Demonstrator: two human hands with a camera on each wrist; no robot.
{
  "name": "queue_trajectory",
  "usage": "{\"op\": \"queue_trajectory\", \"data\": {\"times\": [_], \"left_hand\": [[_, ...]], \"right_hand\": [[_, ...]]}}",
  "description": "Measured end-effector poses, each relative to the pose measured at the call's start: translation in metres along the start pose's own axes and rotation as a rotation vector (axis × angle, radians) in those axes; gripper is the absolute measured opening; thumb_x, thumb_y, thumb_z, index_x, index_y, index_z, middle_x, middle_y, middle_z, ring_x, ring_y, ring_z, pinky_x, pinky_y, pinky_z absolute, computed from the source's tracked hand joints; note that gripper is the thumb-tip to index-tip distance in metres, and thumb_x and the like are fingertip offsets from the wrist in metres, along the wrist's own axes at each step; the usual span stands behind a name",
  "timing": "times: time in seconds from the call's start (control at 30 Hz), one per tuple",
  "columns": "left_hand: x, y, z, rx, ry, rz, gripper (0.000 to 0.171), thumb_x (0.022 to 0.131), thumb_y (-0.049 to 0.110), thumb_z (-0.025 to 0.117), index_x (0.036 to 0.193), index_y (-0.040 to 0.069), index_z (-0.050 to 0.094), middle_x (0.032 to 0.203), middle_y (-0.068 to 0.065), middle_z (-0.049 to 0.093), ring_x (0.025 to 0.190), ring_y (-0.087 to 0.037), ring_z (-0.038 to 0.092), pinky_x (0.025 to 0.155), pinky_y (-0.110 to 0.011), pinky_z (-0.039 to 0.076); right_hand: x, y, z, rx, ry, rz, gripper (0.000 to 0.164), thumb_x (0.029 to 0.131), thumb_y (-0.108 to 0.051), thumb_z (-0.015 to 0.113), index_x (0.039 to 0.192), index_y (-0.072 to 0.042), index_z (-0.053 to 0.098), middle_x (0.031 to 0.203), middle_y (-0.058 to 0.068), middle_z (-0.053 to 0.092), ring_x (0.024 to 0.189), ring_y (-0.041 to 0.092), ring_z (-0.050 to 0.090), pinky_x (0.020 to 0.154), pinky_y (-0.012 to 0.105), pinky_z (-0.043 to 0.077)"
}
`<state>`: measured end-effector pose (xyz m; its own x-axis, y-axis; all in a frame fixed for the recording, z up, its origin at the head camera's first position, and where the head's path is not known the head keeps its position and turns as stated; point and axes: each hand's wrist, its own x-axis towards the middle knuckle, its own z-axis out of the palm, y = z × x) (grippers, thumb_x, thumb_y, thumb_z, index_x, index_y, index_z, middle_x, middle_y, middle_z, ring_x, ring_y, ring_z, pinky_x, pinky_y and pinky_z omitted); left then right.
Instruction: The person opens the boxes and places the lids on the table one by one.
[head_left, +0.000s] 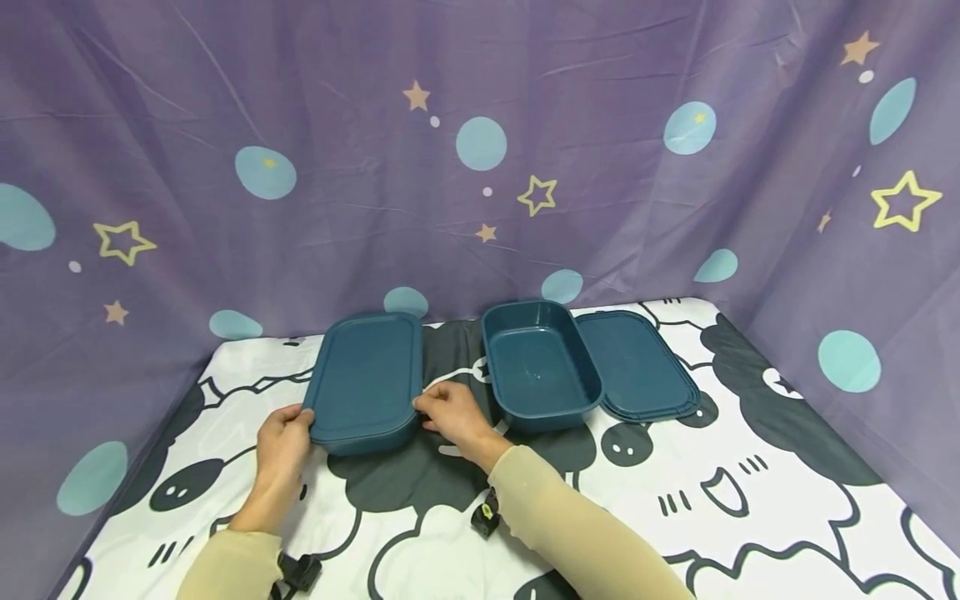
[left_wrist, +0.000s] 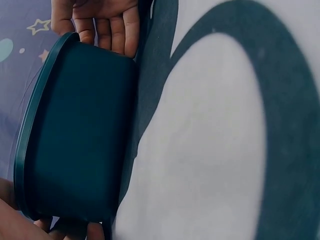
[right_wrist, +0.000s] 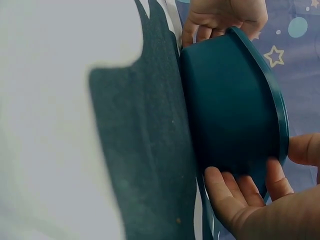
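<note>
A dark teal rectangular food container point(head_left: 367, 435) with its lid point(head_left: 366, 375) on stands at the left of the cloth. My left hand point(head_left: 281, 446) grips its near left corner, thumb at the lid's edge and fingers along the side wall. At the near right corner, my right hand point(head_left: 456, 417) holds the container between thumb at the rim and fingers against the wall. Both wrist views show the container's near wall point(left_wrist: 80, 130) between the two hands, its base on or close to the cloth. Whether the lid is fully pressed down I cannot tell.
Right of the hands stands a second teal container point(head_left: 538, 367), open and with nothing inside. Its right side partly covers flat teal lids point(head_left: 637, 367), apparently stacked, lying on the cartoon-print cloth point(head_left: 420, 550). A purple curtain point(head_left: 337, 233) closes off the back and sides.
</note>
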<state>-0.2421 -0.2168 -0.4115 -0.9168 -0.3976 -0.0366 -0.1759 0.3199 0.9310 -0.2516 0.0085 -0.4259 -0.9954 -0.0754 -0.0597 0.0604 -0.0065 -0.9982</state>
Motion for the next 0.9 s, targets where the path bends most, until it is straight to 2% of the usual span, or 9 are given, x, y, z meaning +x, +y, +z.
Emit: {"op": "queue_trajectory", "data": {"times": [0.17, 0.37, 0.6, 0.9], "left_hand": [[-0.002, 0.001, 0.003, -0.021, -0.007, -0.002, 0.043, 0.096, 0.019, 0.045, 0.128, -0.011, 0.048, 0.113, -0.021, 0.053, 0.091, -0.021, 0.051, 0.067, -0.019, 0.043], [-0.002, 0.000, 0.006, -0.027, -0.016, 0.005, 0.042, 0.096, 0.019, 0.045, 0.126, -0.010, 0.049, 0.113, -0.021, 0.053, 0.091, -0.021, 0.050, 0.067, -0.020, 0.042], [-0.004, 0.000, 0.007, -0.036, -0.014, 0.021, 0.040, 0.096, 0.019, 0.048, 0.123, -0.010, 0.051, 0.105, -0.018, 0.055, 0.079, -0.013, 0.051, 0.063, -0.020, 0.042], [-0.005, 0.001, 0.011, -0.042, -0.021, 0.010, 0.040, 0.096, 0.020, 0.048, 0.123, -0.009, 0.052, 0.111, -0.019, 0.055, 0.088, -0.018, 0.051, 0.068, -0.019, 0.042]], "right_hand": [[-0.001, 0.000, -0.005, -0.018, 0.006, -0.020, 0.013, 0.087, -0.013, 0.065, 0.084, -0.001, 0.063, 0.087, 0.005, 0.060, 0.089, 0.023, 0.063, 0.078, 0.034, 0.054], [-0.002, 0.000, -0.005, -0.023, 0.035, -0.048, 0.012, 0.085, -0.011, 0.066, 0.081, -0.001, 0.061, 0.083, 0.005, 0.059, 0.090, 0.030, 0.064, 0.077, 0.037, 0.055], [-0.003, 0.002, -0.008, -0.030, 0.040, -0.058, 0.013, 0.085, -0.010, 0.066, 0.082, 0.002, 0.062, 0.084, 0.005, 0.059, 0.090, 0.033, 0.064, 0.075, 0.035, 0.055], [-0.006, 0.001, -0.012, -0.053, 0.028, -0.036, 0.014, 0.087, -0.012, 0.065, 0.086, 0.002, 0.063, 0.091, 0.008, 0.060, 0.091, 0.028, 0.065, 0.078, 0.037, 0.054]]}}
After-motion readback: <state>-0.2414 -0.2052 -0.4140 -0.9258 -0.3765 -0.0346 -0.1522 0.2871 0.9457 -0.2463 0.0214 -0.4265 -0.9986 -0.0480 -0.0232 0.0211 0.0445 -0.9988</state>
